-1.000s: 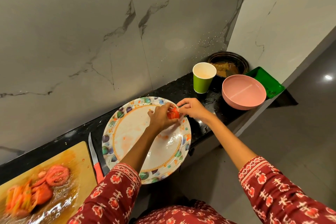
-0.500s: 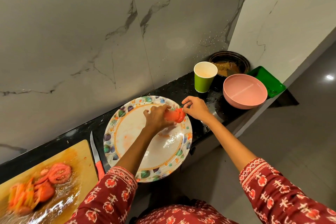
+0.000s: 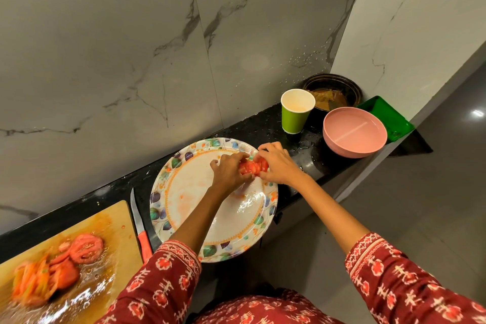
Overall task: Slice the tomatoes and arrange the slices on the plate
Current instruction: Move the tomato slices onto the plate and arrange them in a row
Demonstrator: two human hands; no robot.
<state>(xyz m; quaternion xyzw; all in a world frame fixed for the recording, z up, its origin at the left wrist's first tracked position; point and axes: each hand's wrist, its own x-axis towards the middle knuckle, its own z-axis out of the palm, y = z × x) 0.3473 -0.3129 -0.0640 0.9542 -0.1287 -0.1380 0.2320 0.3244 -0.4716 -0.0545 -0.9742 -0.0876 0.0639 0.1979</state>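
A round plate (image 3: 184, 208) with a leaf-patterned rim sits on the black counter. Over its far right edge I hold a stack of red tomato slices (image 3: 254, 167) between both hands. My left hand (image 3: 228, 171) grips the stack from the left and my right hand (image 3: 280, 166) presses on it from the right. More tomato slices (image 3: 85, 246) and shredded peel lie on the wet wooden cutting board (image 3: 115, 221) at the lower left. A knife (image 3: 140, 229) with a red handle lies between board and plate.
A green paper cup (image 3: 295, 110), a pink bowl (image 3: 353, 134), a dark pot (image 3: 332, 89) and a green tray (image 3: 386, 116) stand at the counter's right end. A marble wall runs close behind. The counter's front edge drops to the floor at the right.
My right hand had drawn slightly away from the tomato slices and has come back onto the stack. Both hands stayed over the plate's far right rim.
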